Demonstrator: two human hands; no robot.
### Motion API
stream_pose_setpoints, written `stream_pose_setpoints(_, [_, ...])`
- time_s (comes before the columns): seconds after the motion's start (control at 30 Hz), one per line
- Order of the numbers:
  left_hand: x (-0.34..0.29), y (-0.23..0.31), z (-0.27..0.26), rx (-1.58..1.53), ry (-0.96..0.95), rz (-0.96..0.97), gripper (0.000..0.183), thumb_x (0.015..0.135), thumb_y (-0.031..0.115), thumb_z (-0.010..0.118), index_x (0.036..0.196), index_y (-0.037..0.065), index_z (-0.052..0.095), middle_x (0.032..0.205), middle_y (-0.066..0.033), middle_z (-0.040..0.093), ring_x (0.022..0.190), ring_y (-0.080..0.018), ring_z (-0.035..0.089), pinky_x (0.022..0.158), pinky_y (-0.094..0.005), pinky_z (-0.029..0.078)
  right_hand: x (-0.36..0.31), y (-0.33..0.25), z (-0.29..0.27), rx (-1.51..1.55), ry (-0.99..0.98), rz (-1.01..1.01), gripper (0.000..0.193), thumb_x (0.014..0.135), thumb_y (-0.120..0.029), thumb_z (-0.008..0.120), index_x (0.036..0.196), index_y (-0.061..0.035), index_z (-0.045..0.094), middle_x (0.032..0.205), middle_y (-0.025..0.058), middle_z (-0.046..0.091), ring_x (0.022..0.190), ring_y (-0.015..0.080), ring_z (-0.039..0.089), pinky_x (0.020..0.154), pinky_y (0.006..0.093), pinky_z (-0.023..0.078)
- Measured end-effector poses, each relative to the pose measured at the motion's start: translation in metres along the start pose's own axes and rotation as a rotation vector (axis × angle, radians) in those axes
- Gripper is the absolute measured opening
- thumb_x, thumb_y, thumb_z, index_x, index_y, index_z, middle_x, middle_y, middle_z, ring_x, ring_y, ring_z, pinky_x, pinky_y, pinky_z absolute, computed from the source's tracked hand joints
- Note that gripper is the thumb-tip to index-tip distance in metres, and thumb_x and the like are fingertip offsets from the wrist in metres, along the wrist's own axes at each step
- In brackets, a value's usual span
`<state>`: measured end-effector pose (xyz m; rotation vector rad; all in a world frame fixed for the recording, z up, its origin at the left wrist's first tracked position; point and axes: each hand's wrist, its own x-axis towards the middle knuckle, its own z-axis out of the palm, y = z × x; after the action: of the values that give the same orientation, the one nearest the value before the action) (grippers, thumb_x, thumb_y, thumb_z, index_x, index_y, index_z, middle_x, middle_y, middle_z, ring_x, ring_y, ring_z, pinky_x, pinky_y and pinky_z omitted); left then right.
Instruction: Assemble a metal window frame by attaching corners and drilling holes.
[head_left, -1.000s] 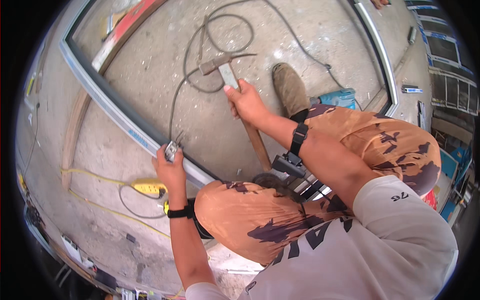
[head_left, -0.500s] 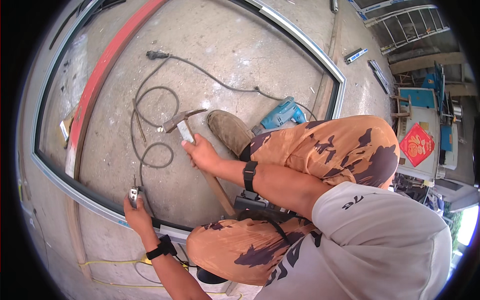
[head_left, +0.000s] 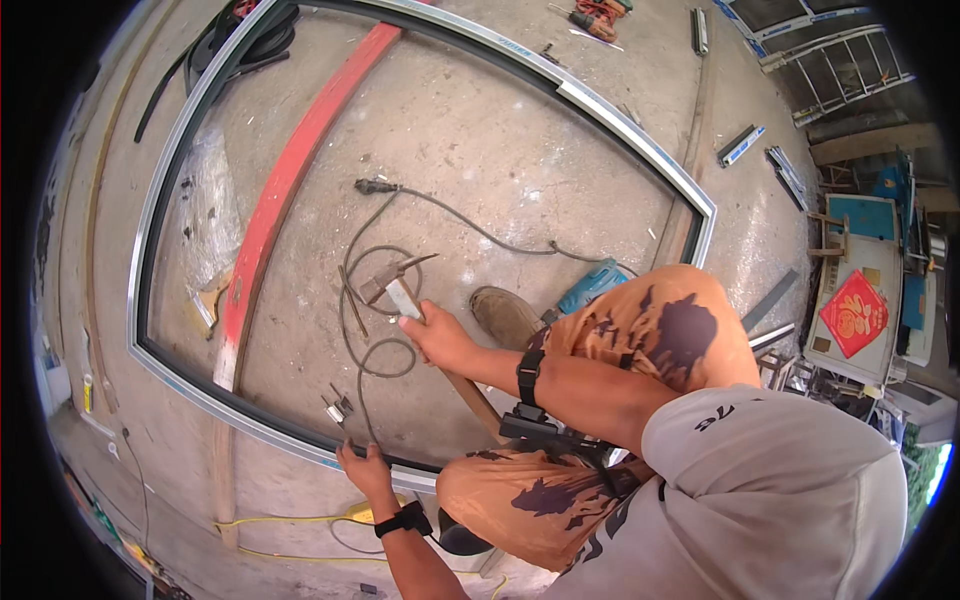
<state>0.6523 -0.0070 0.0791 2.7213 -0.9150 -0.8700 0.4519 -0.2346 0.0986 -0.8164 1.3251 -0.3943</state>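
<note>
My right hand [head_left: 440, 335] is closed around a claw hammer [head_left: 405, 296], gripping it just below the head. Its long wooden handle [head_left: 470, 403] slants back toward my legs. At the near side of a large silver and black metal frame [head_left: 285, 432], my left hand [head_left: 368, 474] has its fingers apart at the frame's edge. Just beyond those fingertips, inside the frame, are small metal fittings [head_left: 338, 409], seemingly apart from the hand. What lies under the left palm is hidden.
A red beam [head_left: 285, 180] crosses under the frame. A black cable [head_left: 470, 226] loops over the floor toward a blue power tool [head_left: 592, 284] by my boot [head_left: 503, 315]. Black hose [head_left: 240, 45] lies far left, and a yellow cord [head_left: 290, 521] runs near my left arm.
My view has shifted, so the scene sits further right and lower. My left hand has let go of a small metal fitting and drawn back to the frame's edge. The right still grips the hammer.
</note>
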Motion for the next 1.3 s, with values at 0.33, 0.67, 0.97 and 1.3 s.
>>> stream_pose_setpoints(0.33, [0.003,0.179,-0.166,0.144,-0.218,0.208,0.044,0.078,0.013,0.069,0.117,-0.004,0.058,0.134,-0.0315,0.046,0.127,-0.0441,0.043,0.106,-0.0452,0.036,-0.029,-0.190,-0.038,0.449,0.185,0.138,0.032,0.095,-0.030,0.057,0.092,-0.0016,0.042,0.063,0.0054,0.052,0.047,0.0141,0.052,0.041,0.0311,0.043])
stream_pose_setpoints(0.67, [0.068,0.337,-0.240,0.134,-0.451,0.406,0.040,0.079,0.013,0.065,0.114,-0.004,0.061,0.127,-0.0268,0.055,0.120,-0.0414,0.051,0.103,-0.0436,0.040,-0.031,-0.315,-0.096,0.801,0.482,0.147,0.025,0.095,-0.028,0.058,0.094,-0.0069,0.045,0.070,0.0031,0.052,0.051,0.0131,0.051,0.044,0.0294,0.042])
stream_pose_setpoints(0.97, [0.145,0.537,-0.343,0.186,-0.481,0.863,0.039,0.081,0.005,0.065,0.119,0.002,0.060,0.135,-0.0225,0.051,0.113,-0.0332,0.058,0.083,-0.0358,0.051,-0.018,-0.394,-0.133,0.999,0.689,0.120,0.022,0.095,-0.026,0.058,0.095,-0.0074,0.046,0.072,0.0029,0.052,0.055,0.0142,0.050,0.048,0.0301,0.041])
stream_pose_setpoints(1.3, [0.160,0.772,-0.347,0.283,-0.664,1.003,0.040,0.083,0.006,0.064,0.122,-0.003,0.058,0.126,-0.0159,0.060,0.094,-0.0197,0.062,0.078,-0.0293,0.051,0.009,-0.431,-0.197,1.323,0.879,0.078,0.021,0.095,-0.028,0.057,0.095,-0.0089,0.047,0.073,0.0018,0.051,0.058,0.0149,0.051,0.051,0.0303,0.042])
